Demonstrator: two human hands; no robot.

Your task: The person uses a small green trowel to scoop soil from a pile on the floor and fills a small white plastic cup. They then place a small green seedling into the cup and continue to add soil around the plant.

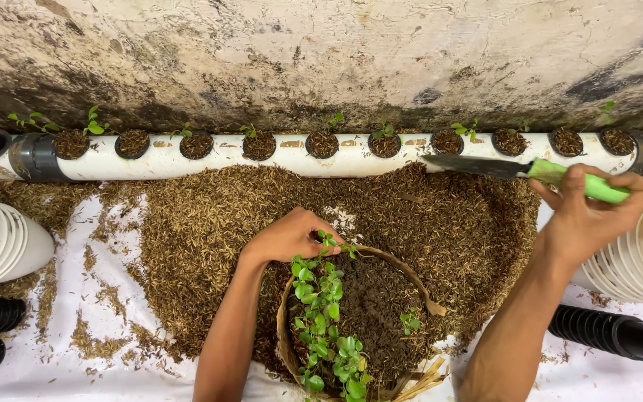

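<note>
Seedlings beside a planting pipe
Left hand (pixel 288 236) seemingly pinches a seedling (pixel 327 240); right hand (pixel 586 216) grips a trowel (pixel 530 170), whose tip could nick the pipe (pixel 187 165).

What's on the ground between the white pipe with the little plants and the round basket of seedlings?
In the head view, a heap of brown husks fills the stretch between the white pipe and the basket.

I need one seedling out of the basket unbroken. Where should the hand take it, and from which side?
Grip low on the stem, at the soil, not the leaves. The seedlings stand crowded along the basket's left rim, so come from above on that side, where the left hand already rests; the leafy tops look fragile.
</note>
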